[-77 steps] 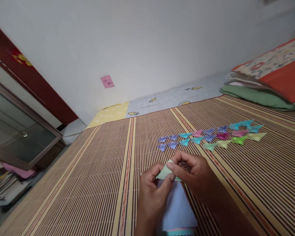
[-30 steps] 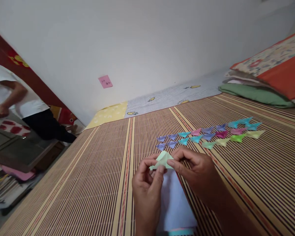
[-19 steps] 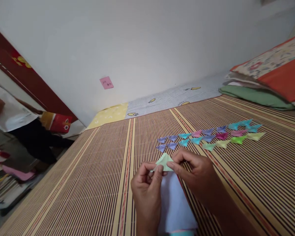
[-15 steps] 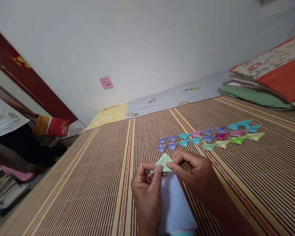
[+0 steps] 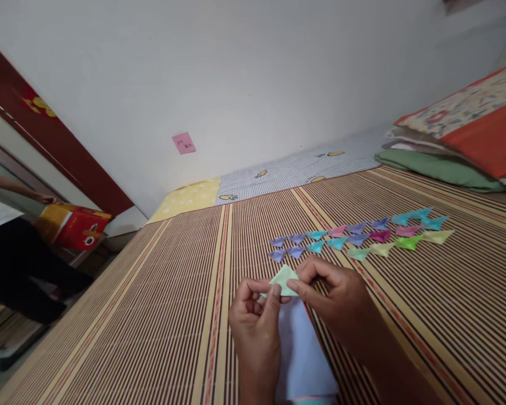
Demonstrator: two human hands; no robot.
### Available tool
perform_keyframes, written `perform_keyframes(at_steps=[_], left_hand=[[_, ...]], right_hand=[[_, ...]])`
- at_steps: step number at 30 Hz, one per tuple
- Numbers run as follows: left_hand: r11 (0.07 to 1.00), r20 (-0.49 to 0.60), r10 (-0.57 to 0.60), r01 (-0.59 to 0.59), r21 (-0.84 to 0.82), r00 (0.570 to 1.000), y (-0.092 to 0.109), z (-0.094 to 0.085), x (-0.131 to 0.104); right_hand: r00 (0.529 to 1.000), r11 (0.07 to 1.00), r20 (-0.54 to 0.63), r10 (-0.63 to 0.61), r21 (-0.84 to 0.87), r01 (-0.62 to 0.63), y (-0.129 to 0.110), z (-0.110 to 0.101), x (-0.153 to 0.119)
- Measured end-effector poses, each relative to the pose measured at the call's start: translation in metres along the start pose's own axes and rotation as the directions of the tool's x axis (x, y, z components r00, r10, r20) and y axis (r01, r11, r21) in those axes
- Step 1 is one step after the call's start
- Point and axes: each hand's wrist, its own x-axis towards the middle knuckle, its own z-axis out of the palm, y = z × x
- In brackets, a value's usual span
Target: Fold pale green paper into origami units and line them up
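Head view, left hand (image 5: 256,319), right hand (image 5: 337,289), both pinching green paper (image 5: 285,275)

Wide bed, covered by mat of thin tan and dark brown stripes (image 5: 152,315), crossed by plain tan bands with red lines. Yellow patterned cloth (image 5: 189,194) and grey-white checked cloth with yellow fruit motifs (image 5: 274,173) along far edge, by wall. On mat, right of middle: small folded paper shapes, purple (image 5: 295,251), turquoise (image 5: 336,243), pink, magenta, green, yellow, in close rows. Nearer: pale blue paper stack (image 5: 306,354), partly hidden. Far right: green folded cloth (image 5: 436,168), under other bedding.
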Motion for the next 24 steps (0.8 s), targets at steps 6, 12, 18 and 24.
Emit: perform_keyframes(at_steps=[6, 12, 18, 24], left_hand=[[0.999, 0.014, -0.050, 0.050, -0.020, 0.999, -0.0012, 0.0006, 0.0008], [0.989, 0.104, -0.077, 0.089, -0.116, 0.992, -0.0014, -0.0025, 0.0010], [0.974, 0.138, -0.092, 0.119, -0.195, 0.986, 0.0038, 0.0001, 0.0012], [0.979, 0.165, -0.074, 0.104, -0.178, 0.983, 0.0056, -0.0026, 0.0024]], right_hand=[[1.000, 1.000, 0.006, 0.015, 0.013, -0.015, 0.0021, -0.0009, 0.0006], [0.999, 0.999, -0.009, 0.037, 0.032, -0.037, 0.0030, -0.0017, 0.0006], [0.998, 0.999, -0.049, 0.028, 0.021, -0.027, 0.0025, -0.0041, 0.0014], [0.997, 0.999, -0.082, -0.002, 0.047, 0.006, 0.0041, -0.0070, 0.0029]])
